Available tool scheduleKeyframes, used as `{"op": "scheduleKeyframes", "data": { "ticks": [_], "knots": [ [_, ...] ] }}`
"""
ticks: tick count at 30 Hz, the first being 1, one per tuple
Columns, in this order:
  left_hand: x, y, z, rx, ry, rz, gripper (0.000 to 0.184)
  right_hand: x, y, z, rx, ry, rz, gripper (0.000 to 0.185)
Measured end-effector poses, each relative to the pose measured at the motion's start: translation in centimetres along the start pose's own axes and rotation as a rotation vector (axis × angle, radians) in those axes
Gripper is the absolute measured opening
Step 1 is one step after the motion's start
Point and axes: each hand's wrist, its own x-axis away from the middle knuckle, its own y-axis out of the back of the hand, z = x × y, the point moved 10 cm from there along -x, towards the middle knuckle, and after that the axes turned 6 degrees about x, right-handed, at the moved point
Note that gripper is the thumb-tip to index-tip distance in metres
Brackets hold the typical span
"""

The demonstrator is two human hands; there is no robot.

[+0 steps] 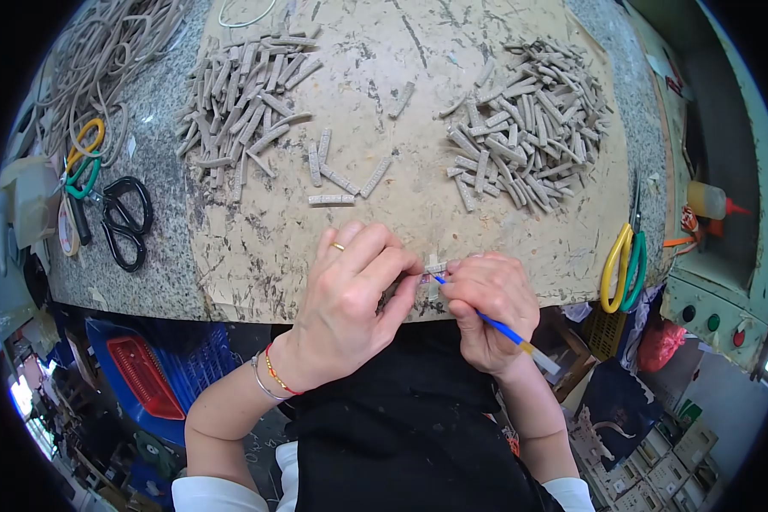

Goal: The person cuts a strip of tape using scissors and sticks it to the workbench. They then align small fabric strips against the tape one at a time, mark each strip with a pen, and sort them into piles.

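My left hand [358, 286], with a ring and bracelets, is closed in a pinch near the front edge of the table. Between its fingertips and my right hand is a short grey strip [435, 268], partly hidden by the fingers. A slim blue pen-like tool [502, 328] with a yellow band and a clear end is gripped in my right hand [495, 299]. Its thin tip points at the strip. Just beyond the hands, several loose strips [340, 179] lie on the worn paper sheet [418, 213]. The strip's contact with the tool tip is too small to tell.
A pile of grey strips [243, 102] lies at the left, a larger pile [529, 128] at the right. Black-handled scissors [126, 224] are on the left, yellow-and-green-handled scissors [625, 266] on the right. Grey cord [102, 68] is coiled at the back left. A red-tipped bottle [708, 200] stands far right.
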Motion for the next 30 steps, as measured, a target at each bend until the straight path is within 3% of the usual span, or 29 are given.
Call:
{"op": "scheduleKeyframes", "data": {
  "ticks": [5, 9, 12, 13, 19, 23, 30],
  "knots": [
    [0.1, 0.1, 0.1, -0.002, 0.003, -0.002, 0.016, -0.1, -0.2, 0.2, 0.023, 0.007, 0.038, 0.014],
    [-1.4, 2.5, 0.2, -0.25, -0.032, -0.093, 0.013, 0.7, 1.7, -1.5, -0.213, -0.096, -0.121, 0.009],
    [-3.2, 6.4, 3.2, -0.562, 0.092, -0.17, 0.013, 0.6, 3.5, -3.0, -0.204, -0.18, -0.178, 0.01],
    [-4.1, 6.3, 2.5, -0.561, 0.016, -0.179, 0.014, 0.2, 4.1, -4.0, -0.173, -0.313, -0.195, 0.012],
    [-8.4, 1.3, 0.7, -0.637, -0.341, -0.092, 0.032, -8.2, 4.9, -6.6, 0.556, -0.112, -0.096, 0.029],
    [-8.7, 2.3, 2.5, -0.655, -0.42, -0.043, 0.031, -10.2, 4.7, -10.8, 0.652, -0.105, -0.128, 0.042],
    [-7.3, 8.6, 4.8, -0.702, -0.302, -0.157, 0.021, -10.7, 2.7, -9.9, 0.323, -0.109, -0.006, 0.041]
  ]
}}
